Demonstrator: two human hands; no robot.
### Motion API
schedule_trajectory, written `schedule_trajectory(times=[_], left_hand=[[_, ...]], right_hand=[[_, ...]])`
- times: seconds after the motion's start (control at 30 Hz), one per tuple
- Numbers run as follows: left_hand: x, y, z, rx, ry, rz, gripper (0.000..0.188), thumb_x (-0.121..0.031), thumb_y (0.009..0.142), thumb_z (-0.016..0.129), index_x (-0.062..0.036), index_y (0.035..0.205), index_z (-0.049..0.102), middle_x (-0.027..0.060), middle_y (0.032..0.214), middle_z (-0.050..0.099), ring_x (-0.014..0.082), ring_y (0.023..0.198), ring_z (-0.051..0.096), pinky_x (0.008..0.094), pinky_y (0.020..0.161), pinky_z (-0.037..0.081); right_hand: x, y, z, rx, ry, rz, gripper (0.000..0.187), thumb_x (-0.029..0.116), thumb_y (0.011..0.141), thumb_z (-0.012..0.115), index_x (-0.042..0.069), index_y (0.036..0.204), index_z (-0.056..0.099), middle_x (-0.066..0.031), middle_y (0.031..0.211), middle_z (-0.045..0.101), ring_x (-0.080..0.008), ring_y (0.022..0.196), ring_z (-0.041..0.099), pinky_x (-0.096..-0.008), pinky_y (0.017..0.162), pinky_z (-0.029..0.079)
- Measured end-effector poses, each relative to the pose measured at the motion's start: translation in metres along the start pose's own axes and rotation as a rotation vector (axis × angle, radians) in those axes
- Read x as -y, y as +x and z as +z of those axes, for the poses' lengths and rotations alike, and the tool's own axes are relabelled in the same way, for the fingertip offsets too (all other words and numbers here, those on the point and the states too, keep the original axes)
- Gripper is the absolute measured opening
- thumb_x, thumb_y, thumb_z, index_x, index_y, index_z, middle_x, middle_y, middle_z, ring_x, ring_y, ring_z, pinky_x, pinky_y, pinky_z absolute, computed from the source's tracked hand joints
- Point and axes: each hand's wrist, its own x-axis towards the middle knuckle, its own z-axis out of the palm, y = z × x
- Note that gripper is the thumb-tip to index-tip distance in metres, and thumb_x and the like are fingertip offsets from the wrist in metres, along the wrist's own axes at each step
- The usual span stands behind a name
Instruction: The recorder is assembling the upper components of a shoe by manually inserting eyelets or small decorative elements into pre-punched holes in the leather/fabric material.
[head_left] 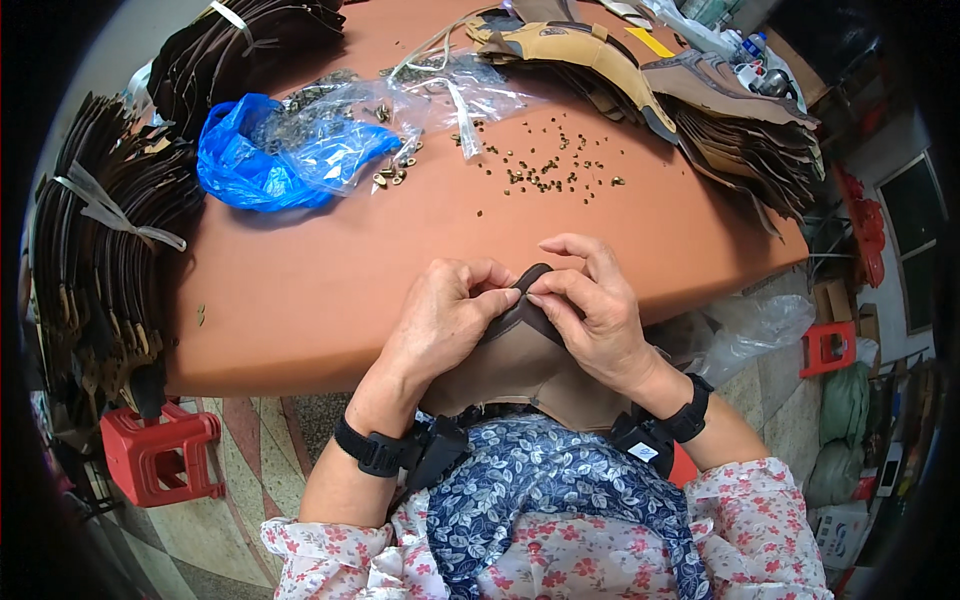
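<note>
A brown-grey shoe upper (490, 371) with a dark edge hangs over my lap at the table's front edge. My left hand (447, 312) pinches its dark top edge between thumb and forefinger. Close beside it, my right hand (592, 312) pinches the same edge, thumb and forefinger meeting at the left fingertips. Whether a small part sits between the right fingertips is too small to tell. Small brass-coloured metal fittings (545, 180) lie scattered on the table beyond my hands.
Bundled dark uppers (95, 250) stand at the left, and another dark stack (235, 50) lies behind. A blue plastic bag (245, 165) and clear bags of metal parts lie mid-table. Tan and brown pieces (740, 130) are stacked at far right. Red stools (160, 455) stand on the floor.
</note>
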Motion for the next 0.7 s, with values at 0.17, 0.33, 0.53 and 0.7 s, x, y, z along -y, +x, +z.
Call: schedule_trajectory(times=[0.17,0.33,0.53,0.7], left_hand=[[0.005,0.001,0.000,-0.028,0.057,0.044,0.015,-0.008,0.084,0.064,0.0009,0.093,0.072,0.0097,0.074,0.070,0.0125,0.068,0.064,0.0277,0.064,0.050],[0.008,-0.002,0.003,-0.065,0.051,0.104,0.014,-0.006,0.084,0.064,0.0012,0.093,0.071,0.0110,0.075,0.071,0.0134,0.069,0.065,0.0284,0.065,0.051],[0.009,-0.005,0.006,-0.103,0.084,0.145,0.012,-0.004,0.083,0.065,0.0017,0.092,0.071,0.0098,0.077,0.070,0.0128,0.070,0.065,0.0268,0.065,0.051],[0.009,-0.006,0.007,-0.125,0.165,0.155,0.011,-0.002,0.084,0.066,0.0028,0.092,0.071,0.0033,0.079,0.069,0.0077,0.071,0.061,0.0229,0.064,0.049]], right_hand=[[0.008,0.007,-0.002,0.014,0.021,0.064,0.007,0.002,0.078,0.067,0.000,0.082,0.061,-0.0165,0.114,0.058,-0.0300,0.103,0.059,-0.0381,0.089,0.046],[0.009,0.011,-0.003,0.116,0.208,0.275,0.011,0.001,0.079,0.066,0.000,0.088,0.059,-0.0147,0.105,0.061,-0.0240,0.097,0.060,-0.0339,0.085,0.047],[0.006,0.018,-0.005,0.185,0.604,0.645,0.027,-0.001,0.083,0.064,0.000,0.108,0.054,-0.0033,0.082,0.061,-0.0086,0.077,0.058,-0.0248,0.070,0.047],[0.004,0.016,0.004,0.174,0.396,0.540,0.013,0.000,0.083,0.064,0.001,0.095,0.062,-0.0013,0.077,0.063,-0.0079,0.071,0.057,-0.0246,0.065,0.048]])
